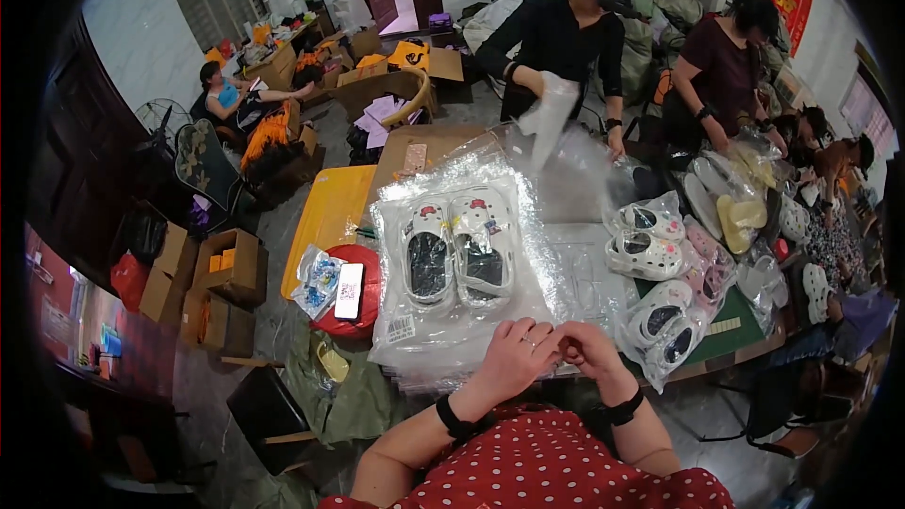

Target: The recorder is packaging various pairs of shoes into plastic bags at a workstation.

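My left hand (515,358) and my right hand (588,351) meet at the near edge of the work table, in front of my body. Both have bent, closed fingers that touch each other; anything pinched between them is too small or hidden to make out. Just beyond them lies a pair of white clogs (429,250) with dark insoles and small coloured charms, toes pointing away from me. The clogs are in a clear plastic bag (542,254) with a label at its near left corner. This bag rests on a stack of similar clear bags (396,358).
At the left, a red round surface (363,319) bears a phone (349,290) and a bag of blue-and-white bits (319,283). More bagged clogs (650,254) crowd the right. Across the table, one person (566,38) handles plastic bags; another (721,75) sorts bagged shoes. Cartons (231,269) stand left.
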Available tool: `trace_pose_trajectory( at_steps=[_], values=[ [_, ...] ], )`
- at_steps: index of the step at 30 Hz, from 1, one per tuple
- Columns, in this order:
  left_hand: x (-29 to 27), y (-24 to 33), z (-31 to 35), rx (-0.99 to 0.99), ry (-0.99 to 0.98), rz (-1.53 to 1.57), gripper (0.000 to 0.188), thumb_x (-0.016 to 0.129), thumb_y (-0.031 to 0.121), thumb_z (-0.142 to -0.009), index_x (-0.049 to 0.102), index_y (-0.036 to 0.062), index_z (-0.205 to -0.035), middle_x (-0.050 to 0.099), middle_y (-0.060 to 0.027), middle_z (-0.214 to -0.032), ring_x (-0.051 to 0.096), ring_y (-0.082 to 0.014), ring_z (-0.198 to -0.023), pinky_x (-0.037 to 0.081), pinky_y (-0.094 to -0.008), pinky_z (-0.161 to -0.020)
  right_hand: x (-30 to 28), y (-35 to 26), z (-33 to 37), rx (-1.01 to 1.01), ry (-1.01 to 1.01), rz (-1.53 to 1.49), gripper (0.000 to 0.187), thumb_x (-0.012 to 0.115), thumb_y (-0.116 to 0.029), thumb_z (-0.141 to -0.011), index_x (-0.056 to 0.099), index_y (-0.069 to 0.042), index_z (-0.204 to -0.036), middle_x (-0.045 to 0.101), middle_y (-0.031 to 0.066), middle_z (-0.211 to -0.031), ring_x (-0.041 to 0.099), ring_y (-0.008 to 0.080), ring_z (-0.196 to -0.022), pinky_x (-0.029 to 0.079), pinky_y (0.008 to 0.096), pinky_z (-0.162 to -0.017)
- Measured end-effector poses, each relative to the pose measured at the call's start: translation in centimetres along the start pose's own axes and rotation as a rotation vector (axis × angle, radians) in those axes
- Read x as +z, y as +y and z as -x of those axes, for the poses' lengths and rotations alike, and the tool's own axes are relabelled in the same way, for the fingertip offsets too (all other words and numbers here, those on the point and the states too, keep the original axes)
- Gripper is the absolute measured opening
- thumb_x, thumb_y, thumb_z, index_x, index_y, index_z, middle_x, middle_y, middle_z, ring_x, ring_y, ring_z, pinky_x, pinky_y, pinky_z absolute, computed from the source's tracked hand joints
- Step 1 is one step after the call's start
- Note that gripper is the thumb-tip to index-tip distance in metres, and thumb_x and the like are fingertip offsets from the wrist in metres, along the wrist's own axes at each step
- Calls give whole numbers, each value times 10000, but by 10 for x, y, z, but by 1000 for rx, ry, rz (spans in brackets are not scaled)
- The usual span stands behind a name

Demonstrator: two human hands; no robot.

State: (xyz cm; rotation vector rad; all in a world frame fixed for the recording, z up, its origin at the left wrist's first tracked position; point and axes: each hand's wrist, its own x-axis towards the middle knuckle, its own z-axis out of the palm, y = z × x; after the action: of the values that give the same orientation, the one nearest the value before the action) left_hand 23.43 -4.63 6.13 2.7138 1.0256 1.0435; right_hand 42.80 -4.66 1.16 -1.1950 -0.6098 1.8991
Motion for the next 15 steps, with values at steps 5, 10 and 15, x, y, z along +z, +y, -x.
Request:
trace_pose_trajectory(
  at_steps=[5, 10, 15],
  values=[
    [19, -6, 5, -19, 36, 19, 333, 730, 184, -746, 665, 119, -1065, 603, -4, -912, 558, -203, -779, 472, -335, -664, 1, 5, 0, 42, 44, -132, 178, 626, -171, -868, 578, -69, -731, 487, -11, -647, 359, 55, -481, 235, 215, -413],
    [22, -5, 5, -29, 96, 52, 282, 723, 120, -735, 675, 102, -1013, 612, -29, -892, 583, -211, -729, 486, -330, -606, 0, 5, -4, 113, 4, -295, 185, 610, -146, -880, 510, -100, -731, 446, -23, -637, 335, 54, -485, 235, 208, -408],
    [12, -20, 20, -81, 123, -29, 240, 727, 87, -717, 664, 95, -949, 616, -33, -888, 591, -230, -729, 496, -334, -627, -5, 8, -6, 129, 8, -436, 217, 605, -127, -885, 458, -116, -725, 426, -26, -618, 342, 52, -491, 254, 195, -405]
  ],
)
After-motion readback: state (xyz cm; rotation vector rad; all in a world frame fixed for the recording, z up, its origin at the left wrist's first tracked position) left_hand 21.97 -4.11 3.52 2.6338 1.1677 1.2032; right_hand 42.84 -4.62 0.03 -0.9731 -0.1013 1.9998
